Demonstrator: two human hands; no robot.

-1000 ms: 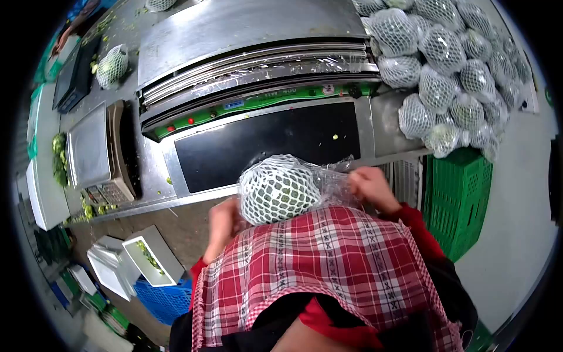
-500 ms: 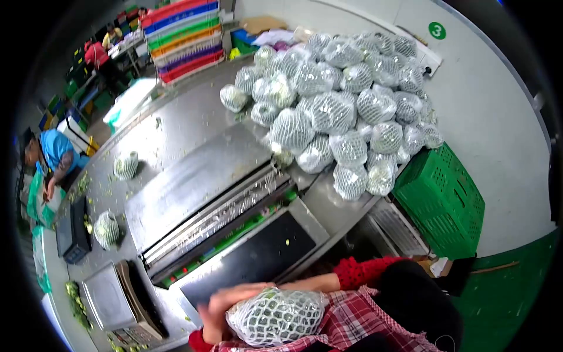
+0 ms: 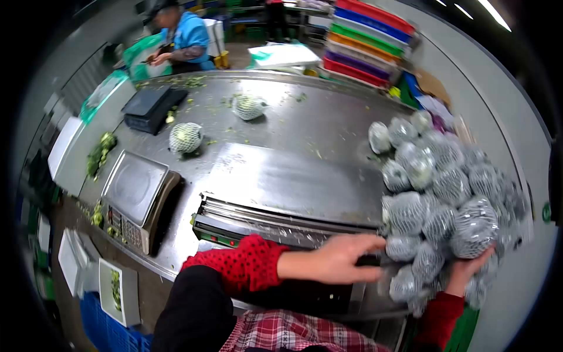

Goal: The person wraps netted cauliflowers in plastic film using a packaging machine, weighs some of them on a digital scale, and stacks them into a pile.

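My right hand grips a vegetable head from below. The head is wrapped in clear film over a white foam net, and it rests against a pile of similar wrapped heads on the right. My left hand is open, fingers stretched toward the pile's near left side, with nothing in it. Below that hand and forearm lies the film-wrapping machine, partly covered by them. Two netted heads, one nearer and one farther, sit on the steel table.
A scale stands at the left, with a dark device behind it. Stacked coloured crates rise at the back right. Across the table, a person in blue works with their hands. Green trimmings lie at the left edge.
The wrapped head has gone from my lap, between both hands, to the pile at the right. My left hand has come off it. The camera view has turned.
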